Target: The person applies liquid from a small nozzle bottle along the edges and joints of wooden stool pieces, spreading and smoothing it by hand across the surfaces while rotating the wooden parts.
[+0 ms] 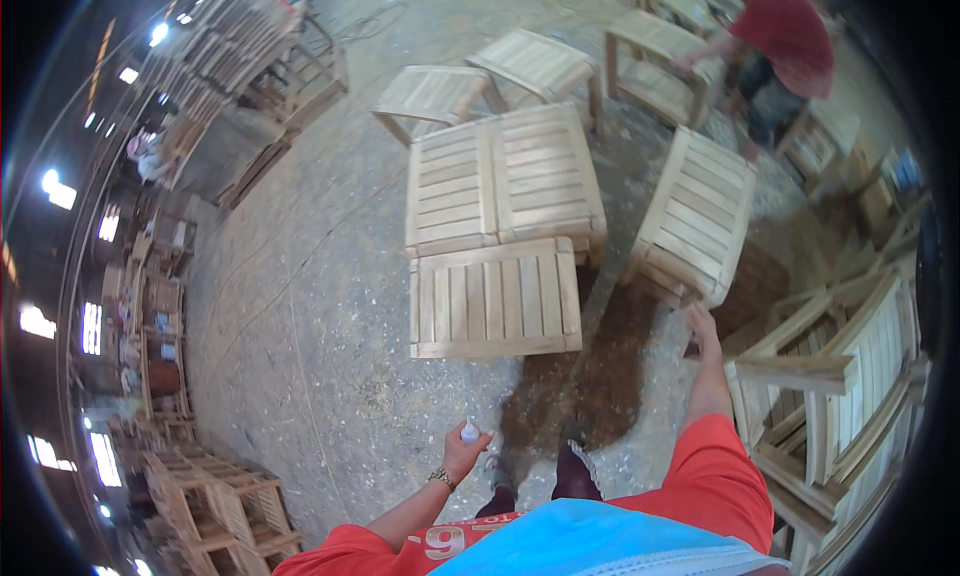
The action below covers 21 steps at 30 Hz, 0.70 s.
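Observation:
My left hand [464, 458] is closed around a small white bottle with a pointed tip [469, 432], held low in front of me. My right arm reaches forward, and my right hand [702, 322] grips the near end of a slatted wooden side table [697, 206] on the right. The fingertips are partly hidden at its edge. To the left of that table, another slatted table [495, 298] stands near me. Two more slatted tops [450, 189] sit side by side just beyond it.
Further off stand slatted tables [535, 64]. A person in a red shirt [785, 31] bends over another wooden table [655, 41]. Wooden frames [830, 376] are piled close on my right. Stacked slatted furniture [215, 506] lines the left, and a thin cable [300, 246] crosses the floor.

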Tool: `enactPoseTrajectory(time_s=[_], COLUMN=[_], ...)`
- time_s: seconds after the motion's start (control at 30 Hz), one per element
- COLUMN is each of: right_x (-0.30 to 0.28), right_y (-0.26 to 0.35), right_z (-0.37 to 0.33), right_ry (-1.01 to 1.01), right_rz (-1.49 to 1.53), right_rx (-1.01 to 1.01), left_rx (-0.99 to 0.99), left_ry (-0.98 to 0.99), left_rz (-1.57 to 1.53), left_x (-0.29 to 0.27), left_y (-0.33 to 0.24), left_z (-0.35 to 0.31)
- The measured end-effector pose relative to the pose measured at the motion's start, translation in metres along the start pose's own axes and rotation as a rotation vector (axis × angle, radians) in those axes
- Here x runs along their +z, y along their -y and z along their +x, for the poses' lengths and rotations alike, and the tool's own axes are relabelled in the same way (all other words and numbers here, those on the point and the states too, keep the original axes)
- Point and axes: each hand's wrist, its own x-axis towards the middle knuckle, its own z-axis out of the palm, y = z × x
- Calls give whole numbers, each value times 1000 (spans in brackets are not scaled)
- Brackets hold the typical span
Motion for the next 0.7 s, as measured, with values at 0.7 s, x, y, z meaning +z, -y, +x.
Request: enactPoseTrajectory(time_s=[0.7], right_x=[468], right_y=[-75], right_z=[-472], right_ry=[980], right_rz=[-1277], right_rx=[-605], left_rx=[210], left_ry=[-578], left_rz=[-530], left_x=[-202], left_y=[191], left_z=[-449])
